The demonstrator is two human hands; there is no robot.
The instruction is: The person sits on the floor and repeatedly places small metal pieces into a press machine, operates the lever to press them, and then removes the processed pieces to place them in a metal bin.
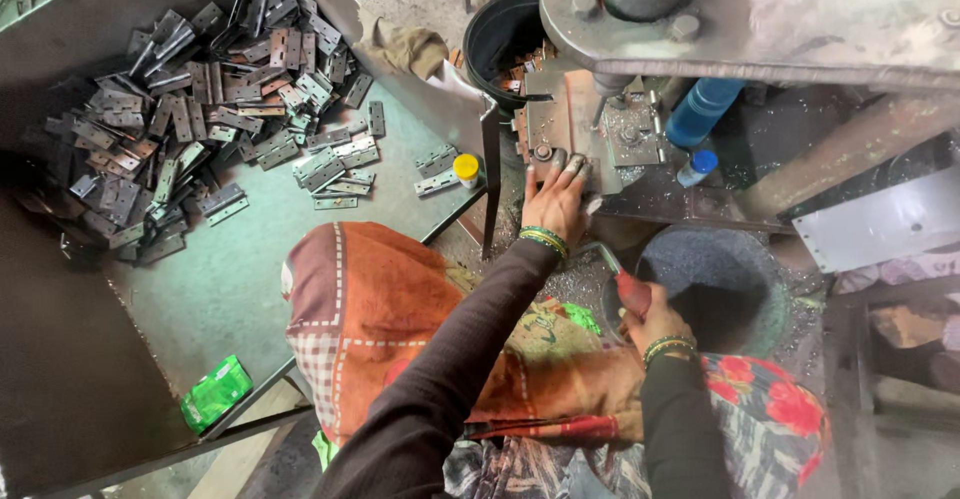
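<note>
My left hand [556, 197] reaches forward and rests with fingers spread on a metal piece on the press bed [560, 124], just below the press ram [610, 84]. My right hand [650, 324] is closed around a red-handled lever [628, 287] near my lap. Both wrists wear green and yellow bangles. A large heap of grey metal hinges [200, 109] lies in the steel tray [240, 289] to my left.
A black bucket [500, 34] with metal parts stands behind the press. A blue bottle [700, 109] and a small capped bottle [697, 167] sit right of the bed. A yellow-capped vial [466, 169] and a green packet [215, 392] lie in the tray. A dark round bin [720, 279] is below right.
</note>
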